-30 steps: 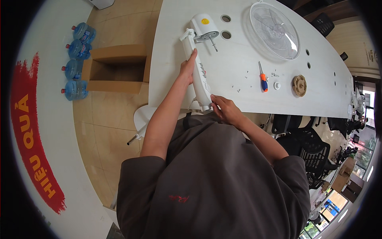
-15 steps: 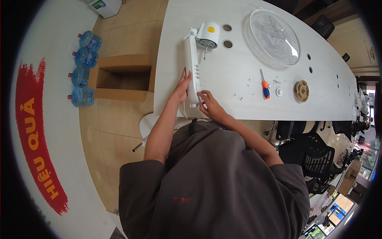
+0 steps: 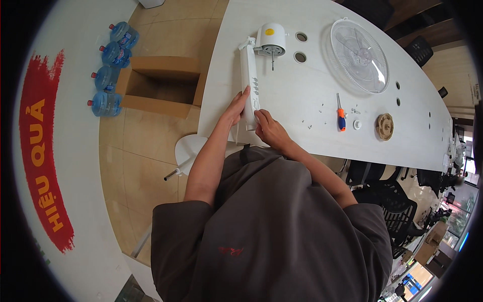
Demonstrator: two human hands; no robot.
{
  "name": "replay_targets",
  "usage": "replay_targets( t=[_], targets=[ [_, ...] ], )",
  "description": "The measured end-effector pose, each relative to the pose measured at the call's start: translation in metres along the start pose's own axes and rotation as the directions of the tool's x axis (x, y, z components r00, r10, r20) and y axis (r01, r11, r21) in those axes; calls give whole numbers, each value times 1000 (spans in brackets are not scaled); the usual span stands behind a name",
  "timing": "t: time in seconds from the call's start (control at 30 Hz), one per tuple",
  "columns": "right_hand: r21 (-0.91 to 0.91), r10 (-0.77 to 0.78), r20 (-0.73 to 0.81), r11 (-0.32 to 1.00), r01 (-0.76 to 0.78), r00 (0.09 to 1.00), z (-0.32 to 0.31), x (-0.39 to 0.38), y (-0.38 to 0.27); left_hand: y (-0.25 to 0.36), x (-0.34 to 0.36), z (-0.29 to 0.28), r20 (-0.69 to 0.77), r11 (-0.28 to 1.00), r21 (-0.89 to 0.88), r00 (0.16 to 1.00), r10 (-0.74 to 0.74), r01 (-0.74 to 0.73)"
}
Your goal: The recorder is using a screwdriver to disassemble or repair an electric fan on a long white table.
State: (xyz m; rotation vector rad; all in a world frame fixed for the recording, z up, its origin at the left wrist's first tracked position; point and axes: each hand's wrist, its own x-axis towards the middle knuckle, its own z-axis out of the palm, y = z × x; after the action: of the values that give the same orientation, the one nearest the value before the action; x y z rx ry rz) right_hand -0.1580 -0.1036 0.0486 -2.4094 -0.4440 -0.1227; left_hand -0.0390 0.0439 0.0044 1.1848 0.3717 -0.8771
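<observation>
A long white fan body point(image 3: 248, 68) with a row of buttons lies near the left end of the white table. At its far end sits the white motor housing point(image 3: 271, 36), its metal shaft pointing toward me. My left hand point(image 3: 235, 109) is closed round the left side of the body, thumb on top near the buttons. Bent fingers of my right hand point(image 3: 271, 130) press on the body's near right end; whether they pinch some small part there is hidden.
An orange-and-blue screwdriver point(image 3: 340, 115), loose screws, a white cap point(image 3: 357, 125) and a brown moulded pulp piece point(image 3: 385, 126) lie to the right. Beyond is a fan cage point(image 3: 360, 56). An open cardboard box point(image 3: 161, 106) and water bottles point(image 3: 106, 104) stand left; a white stand base point(image 3: 188, 151) is below.
The whole view has turned slightly, shifting the table and its objects. Both hands stay on the fan body, and the right fingers now bend closer against its near end.
</observation>
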Motion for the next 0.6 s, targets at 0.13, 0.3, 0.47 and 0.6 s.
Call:
replay_targets(
  t=[0.13,0.3,0.47,0.6],
  targets=[
    [-16,130,43,992,-129,991,-6,9,5,-10,1,-4,35,996,87,999,8,-11],
    [155,196,40,967,-200,980,-9,6,27,-7,-10,3,171,999,40,985,-24,18],
    [323,550,337,695,-642,764,-26,48,86,-18,-8,2,148,993,73,986,77,-88],
    [567,626,369,434,-700,687,-26,109,100,-24,-17,16,115,991,67,988,104,-112]
  ],
)
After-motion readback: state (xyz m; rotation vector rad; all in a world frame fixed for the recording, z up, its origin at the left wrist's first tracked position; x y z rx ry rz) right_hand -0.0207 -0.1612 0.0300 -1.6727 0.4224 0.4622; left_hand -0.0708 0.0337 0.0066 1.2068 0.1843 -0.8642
